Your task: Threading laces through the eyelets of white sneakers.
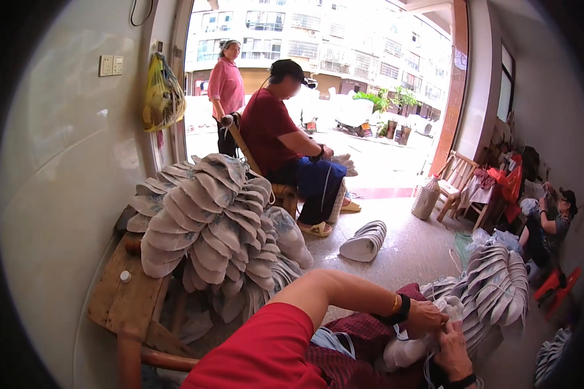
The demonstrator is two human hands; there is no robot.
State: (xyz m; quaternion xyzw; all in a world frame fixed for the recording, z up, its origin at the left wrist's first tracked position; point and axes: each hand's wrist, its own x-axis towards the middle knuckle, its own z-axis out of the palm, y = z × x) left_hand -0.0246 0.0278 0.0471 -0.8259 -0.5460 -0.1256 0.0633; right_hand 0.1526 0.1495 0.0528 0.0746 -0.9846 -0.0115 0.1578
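Observation:
Across my lap lies a bundle of whitish, rounded sole-shaped pieces [402,352], with pale strings hanging from it. My left hand [425,318], a dark band at its wrist, reaches over the bundle with its fingers bent and closed. Close against it from the lower right, my right hand [454,350] is closed too, the fingertips of both meeting at the bundle. Whatever small thing they pinch is hidden between the fingers. Pale blue strips [334,340] rest on the dark red checked cloth [370,329] over my lap.
Left stands a big heap of grey-white soles [207,220] by a wooden bench [113,301]. Another row of soles [496,285] lies right, and a small stack [363,241] on the floor ahead. A seated person [279,129] works near the doorway; another person [555,223] sits at right.

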